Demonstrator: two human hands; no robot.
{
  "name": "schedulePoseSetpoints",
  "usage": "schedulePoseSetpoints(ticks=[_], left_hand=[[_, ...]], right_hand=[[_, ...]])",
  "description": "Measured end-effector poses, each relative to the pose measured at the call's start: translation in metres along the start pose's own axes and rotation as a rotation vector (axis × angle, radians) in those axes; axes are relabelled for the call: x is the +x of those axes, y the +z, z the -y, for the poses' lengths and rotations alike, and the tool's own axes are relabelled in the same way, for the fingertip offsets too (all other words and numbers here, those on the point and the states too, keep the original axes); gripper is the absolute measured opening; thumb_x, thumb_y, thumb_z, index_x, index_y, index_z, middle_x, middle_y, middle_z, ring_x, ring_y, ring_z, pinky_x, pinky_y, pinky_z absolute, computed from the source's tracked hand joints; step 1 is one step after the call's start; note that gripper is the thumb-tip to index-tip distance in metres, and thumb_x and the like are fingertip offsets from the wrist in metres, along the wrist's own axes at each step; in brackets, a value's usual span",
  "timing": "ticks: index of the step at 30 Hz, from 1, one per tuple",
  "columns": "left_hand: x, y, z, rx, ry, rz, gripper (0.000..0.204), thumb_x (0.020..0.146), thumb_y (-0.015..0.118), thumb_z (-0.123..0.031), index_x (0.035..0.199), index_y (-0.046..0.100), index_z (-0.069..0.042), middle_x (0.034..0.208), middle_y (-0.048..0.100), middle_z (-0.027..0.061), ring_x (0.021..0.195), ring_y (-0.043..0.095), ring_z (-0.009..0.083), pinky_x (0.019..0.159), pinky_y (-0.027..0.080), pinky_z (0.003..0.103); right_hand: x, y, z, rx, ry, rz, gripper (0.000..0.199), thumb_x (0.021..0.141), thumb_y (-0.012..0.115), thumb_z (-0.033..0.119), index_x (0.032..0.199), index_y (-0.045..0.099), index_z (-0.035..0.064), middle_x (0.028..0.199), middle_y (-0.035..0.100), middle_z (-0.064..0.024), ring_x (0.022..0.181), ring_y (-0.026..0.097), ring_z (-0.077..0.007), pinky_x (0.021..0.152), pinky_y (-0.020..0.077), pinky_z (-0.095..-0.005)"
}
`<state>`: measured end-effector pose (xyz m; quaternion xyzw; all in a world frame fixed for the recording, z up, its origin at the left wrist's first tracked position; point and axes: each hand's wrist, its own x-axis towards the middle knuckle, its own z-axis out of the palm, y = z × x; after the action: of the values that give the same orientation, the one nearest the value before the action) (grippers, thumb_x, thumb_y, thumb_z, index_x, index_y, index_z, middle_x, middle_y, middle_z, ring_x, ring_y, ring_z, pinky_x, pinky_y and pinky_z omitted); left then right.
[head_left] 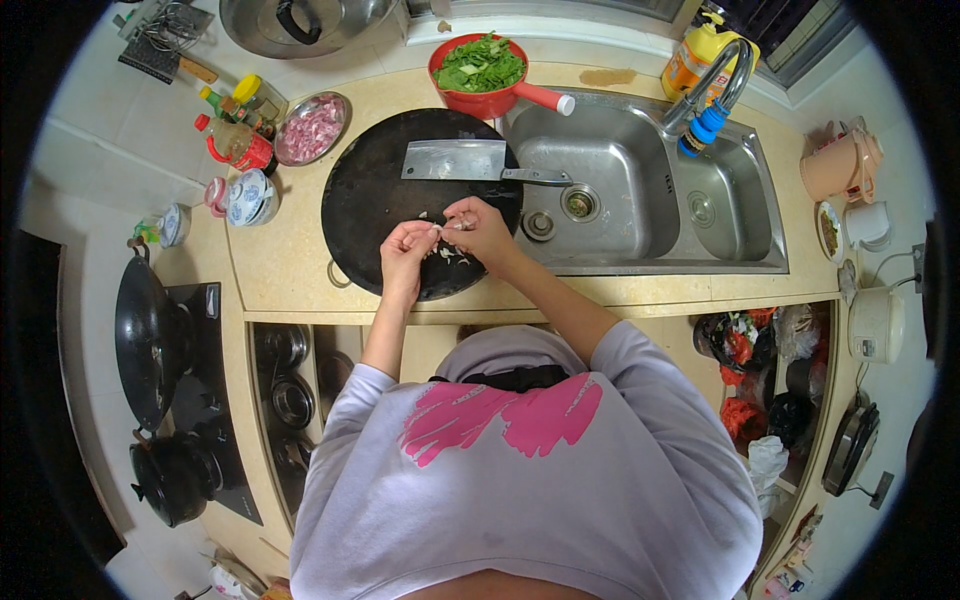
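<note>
Garlic clove (447, 227), small and pale, sits pinched between both hands over the round dark chopping board (400, 195); left hand (405, 250) and right hand (483, 228) each grip it with fingertips. Peeling looks partway: a few pale scraps (452, 256) lie below, and the cleaver (465, 162) rests unused on the board.

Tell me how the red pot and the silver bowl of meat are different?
The red pot is red with a long handle and holds chopped green leaves; the silver bowl is shiny metal, has no handle, and holds pink raw meat. The red pot sits beside the sink, behind the round black board; the silver bowl sits left of that board, next to the bottles. Both are round, open on top, and rest untouched on the counter.
</note>
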<state>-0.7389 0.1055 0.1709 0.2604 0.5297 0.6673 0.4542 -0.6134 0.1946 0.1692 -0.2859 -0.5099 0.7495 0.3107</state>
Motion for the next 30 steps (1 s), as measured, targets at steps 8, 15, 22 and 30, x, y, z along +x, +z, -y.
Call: schedulePoseSetpoints(ticks=[8,15,22,30], left_hand=[[0.001,0.002,-0.001,0.018,0.046,0.017,0.011,0.080,0.062,0.005,0.089,0.060,0.000,0.083,0.063,0.0034,0.075,0.058,0.0059,0.070,0.046,0.018],[-0.001,0.005,-0.006,0.085,0.039,0.037,0.016,0.081,0.062,0.003,0.096,0.061,0.000,0.084,0.063,0.0035,0.076,0.059,0.0064,0.069,0.047,0.019],[-0.002,0.006,-0.007,-0.088,-0.100,0.029,0.013,0.084,0.060,-0.003,0.097,0.060,-0.001,0.085,0.064,0.0051,0.076,0.060,0.0099,0.070,0.049,0.022],[0.001,-0.011,0.002,-0.295,-0.272,0.103,0.013,0.089,0.054,-0.006,0.100,0.058,-0.001,0.088,0.063,0.0069,0.081,0.061,0.0140,0.073,0.051,0.027]], right_hand=[[0.004,-0.001,-0.002,-0.110,-0.135,-0.057,0.027,0.070,0.066,0.001,0.093,0.053,0.0015,0.074,0.061,-0.0040,0.068,0.056,-0.0081,0.062,0.0441,-0.0220],[0.003,0.000,0.002,-0.305,-0.274,-0.078,0.027,0.068,0.063,-0.001,0.092,0.050,0.0024,0.073,0.061,-0.0064,0.066,0.057,-0.0113,0.060,0.0445,-0.0235],[0.004,0.000,0.000,-0.212,-0.238,-0.097,0.032,0.068,0.064,-0.002,0.095,0.046,0.0022,0.074,0.059,-0.0072,0.066,0.057,-0.0113,0.059,0.0447,-0.0238],[-0.004,0.000,0.013,0.108,0.083,0.025,0.037,0.073,0.066,-0.001,0.102,0.043,0.0019,0.074,0.057,-0.0058,0.057,0.047,-0.0072,0.048,0.0367,-0.0212]])
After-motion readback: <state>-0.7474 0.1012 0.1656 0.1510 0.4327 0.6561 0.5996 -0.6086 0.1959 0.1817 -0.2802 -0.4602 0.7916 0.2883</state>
